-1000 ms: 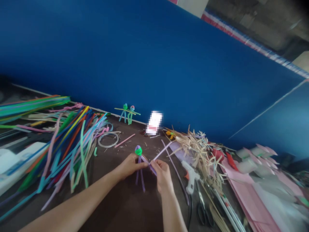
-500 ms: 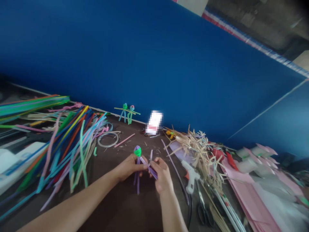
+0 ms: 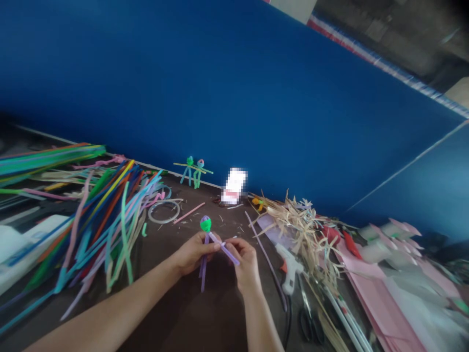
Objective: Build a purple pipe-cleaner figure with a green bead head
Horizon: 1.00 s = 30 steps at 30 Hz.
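A small pipe-cleaner figure (image 3: 205, 224) with a green and purple wound head and purple legs is between my hands, above the dark table. My left hand (image 3: 196, 253) pinches it just below the head, with the purple legs hanging under the fingers. My right hand (image 3: 246, 259) is closed at the purple pipe cleaner (image 3: 228, 252) that slants down to the right from the figure. A pale strand crosses it by the right fingertips; its end is hidden. Two finished-looking pipe-cleaner figures (image 3: 198, 175) lean on the blue wall behind.
Loose coloured pipe cleaners (image 3: 98, 220) are heaped at left beside a clear ring (image 3: 164, 212). A blurred phone-like bright screen (image 3: 233, 187) stands at the back. Right of my hands lie a glue gun (image 3: 291, 268), black-handled scissors (image 3: 310, 320), straw-coloured strips (image 3: 296, 225) and pink sheets (image 3: 377, 293).
The figure has shifted slightly left and up in my left hand. The pale strand that stood upright near my right fingers now lies down across the purple pipe cleaner.
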Tool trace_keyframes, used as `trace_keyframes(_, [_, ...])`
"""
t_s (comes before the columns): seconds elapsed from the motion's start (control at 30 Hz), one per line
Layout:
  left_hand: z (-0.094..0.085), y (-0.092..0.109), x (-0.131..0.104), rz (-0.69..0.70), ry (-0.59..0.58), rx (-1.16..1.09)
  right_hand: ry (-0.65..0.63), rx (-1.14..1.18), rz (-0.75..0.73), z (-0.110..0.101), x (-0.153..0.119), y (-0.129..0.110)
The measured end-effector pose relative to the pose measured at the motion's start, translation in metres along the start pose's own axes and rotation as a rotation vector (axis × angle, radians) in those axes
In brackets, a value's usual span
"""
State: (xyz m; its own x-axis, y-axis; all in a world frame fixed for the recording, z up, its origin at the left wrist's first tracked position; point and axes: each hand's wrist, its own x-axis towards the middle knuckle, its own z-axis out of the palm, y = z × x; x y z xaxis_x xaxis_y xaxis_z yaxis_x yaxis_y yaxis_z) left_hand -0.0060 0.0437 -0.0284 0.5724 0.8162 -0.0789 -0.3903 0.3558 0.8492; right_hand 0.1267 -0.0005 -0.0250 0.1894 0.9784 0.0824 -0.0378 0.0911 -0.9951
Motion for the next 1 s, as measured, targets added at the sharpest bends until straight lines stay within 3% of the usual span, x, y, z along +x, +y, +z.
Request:
trace_keyframes(0.17, [0.001, 0.001, 0.003, 0.101, 0.109, 0.005, -0.011, -0.228, -0.141, 0.005, -0.003, -0.005])
trace_keyframes(0.43, [-0.002, -0.004, 0.007, 0.213, 0.296, 0.2, -0.141, -0.018, 0.144, 0.012, -0.005, 0.001])
trace_keyframes(0.57, [-0.003, -0.004, 0.007, 0.269, 0.425, 0.356, -0.213, -0.03, 0.16, 0.013, -0.007, -0.002])
trace_keyframes(0.7, [-0.004, -0.001, 0.005, 0.327, 0.413, 0.517, -0.2, -0.1, 0.136, 0.012, -0.007, 0.0])
trace_keyframes(0.87, [-0.007, -0.006, 0.008, 0.258, 0.347, 0.391, -0.18, -0.107, 0.163, 0.011, -0.005, 0.006])
trace_keyframes(1.0, [-0.009, -0.009, 0.01, 0.23, 0.31, 0.29, -0.113, -0.32, -0.059, 0.014, -0.008, 0.006])
